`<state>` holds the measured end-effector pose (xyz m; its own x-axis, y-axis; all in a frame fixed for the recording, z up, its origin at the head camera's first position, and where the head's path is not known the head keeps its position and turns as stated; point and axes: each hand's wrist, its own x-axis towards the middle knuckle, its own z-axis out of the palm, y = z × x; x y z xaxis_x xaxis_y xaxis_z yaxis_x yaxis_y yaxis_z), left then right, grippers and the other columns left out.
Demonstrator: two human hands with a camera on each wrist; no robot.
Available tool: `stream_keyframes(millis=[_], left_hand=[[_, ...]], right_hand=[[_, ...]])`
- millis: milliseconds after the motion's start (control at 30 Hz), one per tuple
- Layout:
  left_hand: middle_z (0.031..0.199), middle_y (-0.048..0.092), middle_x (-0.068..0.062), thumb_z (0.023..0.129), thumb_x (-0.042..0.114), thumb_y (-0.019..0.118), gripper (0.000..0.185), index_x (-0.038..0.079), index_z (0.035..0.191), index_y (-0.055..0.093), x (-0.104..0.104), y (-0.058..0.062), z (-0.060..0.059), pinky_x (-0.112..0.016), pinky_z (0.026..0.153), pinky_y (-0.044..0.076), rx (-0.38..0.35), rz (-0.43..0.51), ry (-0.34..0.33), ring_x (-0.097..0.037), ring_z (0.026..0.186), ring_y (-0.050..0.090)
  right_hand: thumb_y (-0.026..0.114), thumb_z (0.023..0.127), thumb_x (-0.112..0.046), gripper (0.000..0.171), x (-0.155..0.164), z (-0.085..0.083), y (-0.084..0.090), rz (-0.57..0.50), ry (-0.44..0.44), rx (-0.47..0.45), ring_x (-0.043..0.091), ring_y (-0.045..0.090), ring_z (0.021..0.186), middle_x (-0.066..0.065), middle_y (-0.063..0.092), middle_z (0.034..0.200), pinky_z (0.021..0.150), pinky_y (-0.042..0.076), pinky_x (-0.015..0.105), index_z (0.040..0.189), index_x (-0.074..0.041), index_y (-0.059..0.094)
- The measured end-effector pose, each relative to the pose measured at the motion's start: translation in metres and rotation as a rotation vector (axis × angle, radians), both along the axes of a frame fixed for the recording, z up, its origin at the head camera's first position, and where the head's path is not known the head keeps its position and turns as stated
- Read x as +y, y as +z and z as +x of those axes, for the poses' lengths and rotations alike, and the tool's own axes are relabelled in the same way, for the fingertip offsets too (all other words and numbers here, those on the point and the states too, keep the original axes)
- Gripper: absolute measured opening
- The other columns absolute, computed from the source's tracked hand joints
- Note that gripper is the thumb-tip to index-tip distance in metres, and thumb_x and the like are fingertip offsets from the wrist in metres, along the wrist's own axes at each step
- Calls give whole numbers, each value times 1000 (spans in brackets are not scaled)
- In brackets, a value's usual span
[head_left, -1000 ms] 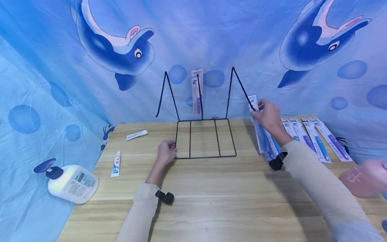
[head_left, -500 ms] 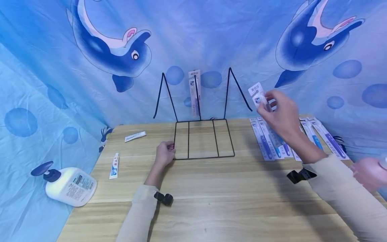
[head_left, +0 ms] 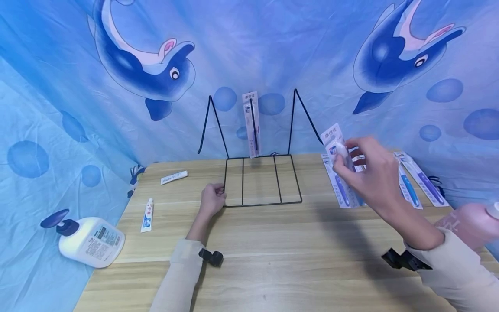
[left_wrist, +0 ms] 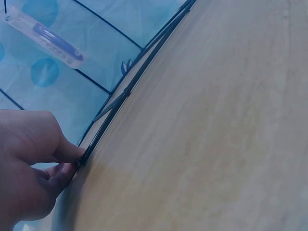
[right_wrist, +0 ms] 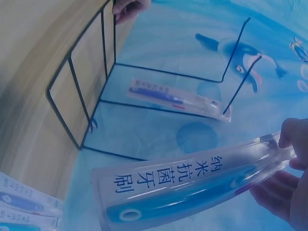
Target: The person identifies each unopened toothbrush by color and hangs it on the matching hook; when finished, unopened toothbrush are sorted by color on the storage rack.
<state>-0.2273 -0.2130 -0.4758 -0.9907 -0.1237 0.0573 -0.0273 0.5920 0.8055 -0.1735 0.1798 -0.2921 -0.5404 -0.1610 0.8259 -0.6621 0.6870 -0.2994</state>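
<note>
1. Black wire display rack (head_left: 263, 180) stands on the wooden table (head_left: 273, 260), base flat, three hook arms rising at the back; one packaged toothbrush (head_left: 251, 123) hangs on the middle arm.
2. Right hand (head_left: 370, 177) pinches a second toothbrush pack (head_left: 336, 145) between thumb and curled fingers, above the table and to the right of the rack. Pack's long axis runs up and to the left; its header end points toward the rack's right hook arm (head_left: 308, 115), which lies just left of and above the pack.
3. Left hand (head_left: 212, 201) grips the rack's front-left base corner, fingers curled round the wire.
4. Right hand is the nearer one to the free right hook.
5. Counts: one rack; one pack hung, one in hand; several more packs (head_left: 409, 186) flat on the table under the right hand, exact number hidden; two toothpaste tubes (head_left: 147, 214); one pump bottle (head_left: 87, 240).
</note>
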Motion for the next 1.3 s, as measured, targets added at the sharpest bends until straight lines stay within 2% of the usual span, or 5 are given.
stream_keyframes(millis=[300, 533, 833, 1100, 1300], left_hand=[[99, 65, -19, 85, -11, 61, 37, -12, 122, 62, 1, 0, 0, -37, 84, 57, 4, 3, 7, -30, 93, 63], [98, 66, -19, 83, -12, 62, 37, -12, 120, 63, -1, 2, 0, -37, 84, 57, 11, 5, 23, -30, 92, 63], [98, 66, -19, 83, -12, 62, 36, -13, 120, 63, 0, 1, 1, -37, 83, 57, 16, 8, 15, -30, 92, 63], [99, 65, -16, 85, -11, 61, 37, -11, 122, 62, 0, -1, 0, -34, 83, 58, 16, 11, 14, -27, 92, 63], [100, 66, -17, 84, -11, 62, 39, -11, 123, 62, 0, 0, 1, -34, 84, 58, 3, 21, 17, -27, 93, 63]], right_hand=[[69, 79, -9, 24, -7, 1, -11, 11, 16, -3, 23, 68, 72, 13, 68, 89, 59, 51, 10, 99, 2, 68], [71, 80, -6, 21, -14, -15, -21, 12, 15, -34, 23, 66, 71, 14, 67, 89, 58, 49, 10, 99, 2, 67], [64, 84, -10, 14, -35, -69, -34, -80, 3, -63, 25, 62, 74, 15, 61, 86, 54, 57, 38, 89, 1, 57], [59, 87, -12, 15, -59, -121, -33, -138, 5, -85, 23, 40, 66, 11, 46, 77, 52, 32, 33, 85, -2, 48], [58, 91, -12, 17, -70, -153, -31, -166, 17, -110, 27, 42, 70, 15, 46, 79, 58, 32, 33, 86, 0, 47]])
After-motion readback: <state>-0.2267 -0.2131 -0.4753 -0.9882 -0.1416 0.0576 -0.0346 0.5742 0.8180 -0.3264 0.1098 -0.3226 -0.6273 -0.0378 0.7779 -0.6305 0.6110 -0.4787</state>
